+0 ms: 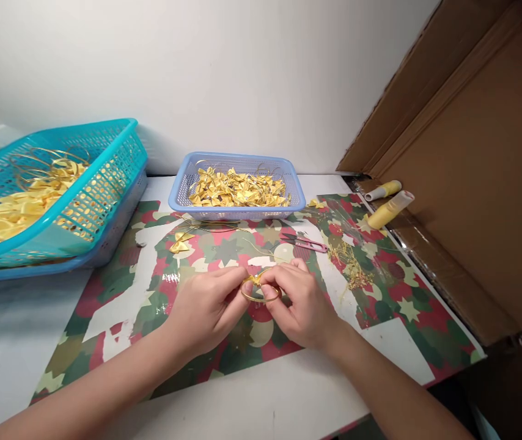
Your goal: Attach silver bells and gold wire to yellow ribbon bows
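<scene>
Both hands meet over the patterned sheet at the centre. My left hand (pixel 210 305) pinches one side of a small yellow bow with a looped gold cord (pixel 260 300). On the other side, my right hand (pixel 300 302) grips the same bow and cord between thumb and fingers. The fingers hide most of the bow. Behind my left hand lies a loose yellow bow (pixel 181 242). Pink-handled thread snips (pixel 304 243) rest beyond my right hand, beside a heap of gold cord scraps (pixel 351 266).
A blue basket (pixel 238 212) of yellow bows stands against the wall. At left, a larger turquoise basket (pixel 66 214) holds more bows and gold cords. Two yellow tubes (pixel 390 209) lie by the cardboard (pixel 463 165) on the right. The patterned sheet (pixel 233 360) covers the table's middle.
</scene>
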{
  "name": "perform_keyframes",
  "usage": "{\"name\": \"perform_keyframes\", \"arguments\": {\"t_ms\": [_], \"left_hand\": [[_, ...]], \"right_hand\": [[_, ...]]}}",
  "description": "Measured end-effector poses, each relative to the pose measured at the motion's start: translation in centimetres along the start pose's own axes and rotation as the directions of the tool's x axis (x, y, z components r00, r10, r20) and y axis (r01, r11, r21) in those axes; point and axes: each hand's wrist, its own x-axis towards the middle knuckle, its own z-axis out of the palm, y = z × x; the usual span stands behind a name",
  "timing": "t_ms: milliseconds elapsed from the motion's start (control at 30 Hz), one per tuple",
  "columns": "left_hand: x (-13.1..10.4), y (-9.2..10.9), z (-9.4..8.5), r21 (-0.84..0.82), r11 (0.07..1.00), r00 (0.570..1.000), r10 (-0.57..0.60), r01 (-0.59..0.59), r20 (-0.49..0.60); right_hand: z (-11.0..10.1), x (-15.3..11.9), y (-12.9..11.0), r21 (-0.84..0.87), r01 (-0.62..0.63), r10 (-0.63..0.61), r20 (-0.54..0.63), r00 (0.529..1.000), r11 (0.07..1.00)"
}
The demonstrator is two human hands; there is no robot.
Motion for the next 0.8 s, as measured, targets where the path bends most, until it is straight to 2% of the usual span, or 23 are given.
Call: {"name": "perform_keyframes", "arguments": {"t_ms": [267,400,567,633,700,800], "left_hand": [[-0.2,0.2,0.5,0.099,0.991,0.995,0.091,-0.086,-0.052],[-0.4,0.3,0.9,0.058,0.993,0.992,0.105,-0.101,-0.065],[-0.4,0.5,1.0,-0.045,0.998,0.994,0.037,-0.042,-0.099],[-0.4,0.5,1.0,-0.127,0.992,0.998,-0.020,0.012,-0.063],[-0.4,0.4,0.9,-0.253,0.961,0.994,-0.105,0.109,0.031],[-0.1,0.2,0.9,-0.460,0.834,0.949,-0.222,0.304,0.225]], "right_hand": [[0.7,0.0,0.0,-0.034,0.016,-0.018,-0.085,0.996,0.999],[1.1,0.1,0.1,-0.035,0.016,-0.021,-0.139,0.990,0.999],[1.4,0.1,0.3,-0.002,0.022,-0.022,-0.178,0.984,1.000],[1.4,0.2,0.3,0.030,0.012,-0.007,-0.181,0.984,0.999],[1.2,0.2,0.3,0.082,-0.016,0.028,-0.153,0.988,0.996],[0.8,0.2,0.2,0.154,-0.081,0.093,-0.074,0.993,0.985]]}}
